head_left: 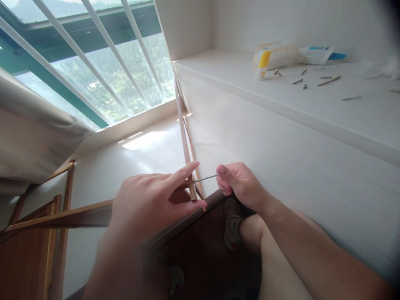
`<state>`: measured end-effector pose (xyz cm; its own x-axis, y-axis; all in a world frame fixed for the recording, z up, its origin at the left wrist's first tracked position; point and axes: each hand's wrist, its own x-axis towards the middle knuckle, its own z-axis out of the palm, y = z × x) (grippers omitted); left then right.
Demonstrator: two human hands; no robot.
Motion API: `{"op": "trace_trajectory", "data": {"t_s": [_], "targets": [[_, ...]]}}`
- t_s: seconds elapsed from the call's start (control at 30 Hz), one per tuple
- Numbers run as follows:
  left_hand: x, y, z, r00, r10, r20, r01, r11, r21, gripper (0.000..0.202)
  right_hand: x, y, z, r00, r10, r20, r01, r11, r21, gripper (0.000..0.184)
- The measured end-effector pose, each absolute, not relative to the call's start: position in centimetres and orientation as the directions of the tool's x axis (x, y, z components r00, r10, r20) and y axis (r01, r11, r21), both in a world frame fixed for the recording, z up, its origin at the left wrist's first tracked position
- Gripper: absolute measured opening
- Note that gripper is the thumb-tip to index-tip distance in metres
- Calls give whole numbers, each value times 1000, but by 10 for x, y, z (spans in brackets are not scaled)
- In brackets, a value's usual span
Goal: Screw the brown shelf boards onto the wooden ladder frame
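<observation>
My left hand [150, 202] is wrapped round the end of a brown wooden frame [184, 141], near where a long wooden rail [62, 216] meets it. Its index finger and thumb reach past the upright bar on either side. From the right, my right hand [240, 185] pinches a thin metal rod [206, 178] between thumb and fingers. The rod's far tip touches the wooden bar close to its end. Whatever part of the rod lies inside my right hand is hidden, so I cannot tell its handle.
On a white shelf [296, 108] at upper right lie several metal screws [328, 81], a yellow-capped glue stick [264, 64] and plastic packets [315, 54]. A barred window [93, 62] and a curtain [37, 133] are at left. My shoe [231, 225] stands on the dark floor below.
</observation>
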<state>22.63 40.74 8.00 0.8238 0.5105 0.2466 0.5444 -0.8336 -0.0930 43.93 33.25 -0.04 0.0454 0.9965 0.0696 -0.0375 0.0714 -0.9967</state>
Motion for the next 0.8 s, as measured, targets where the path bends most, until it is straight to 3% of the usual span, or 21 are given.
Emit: {"op": "trace_trajectory", "data": {"t_s": [0.13, 0.27, 0.57, 0.8], "targets": [[226, 408, 79, 825, 498, 265, 539, -836, -107, 66, 432, 330, 7, -58, 992, -108, -311, -121, -943, 64], [227, 408, 79, 825, 503, 258, 542, -834, -109, 65, 430, 325, 17, -96, 974, -206, -459, -227, -859, 58], [227, 408, 80, 822, 504, 267, 546, -830, -115, 66, 430, 320, 32, -156, 936, -316, -588, -345, -732, 48], [228, 407, 81, 823, 507, 257, 546, -831, -108, 65, 429, 320, 36, -146, 947, -285, -594, -314, -741, 46]]}}
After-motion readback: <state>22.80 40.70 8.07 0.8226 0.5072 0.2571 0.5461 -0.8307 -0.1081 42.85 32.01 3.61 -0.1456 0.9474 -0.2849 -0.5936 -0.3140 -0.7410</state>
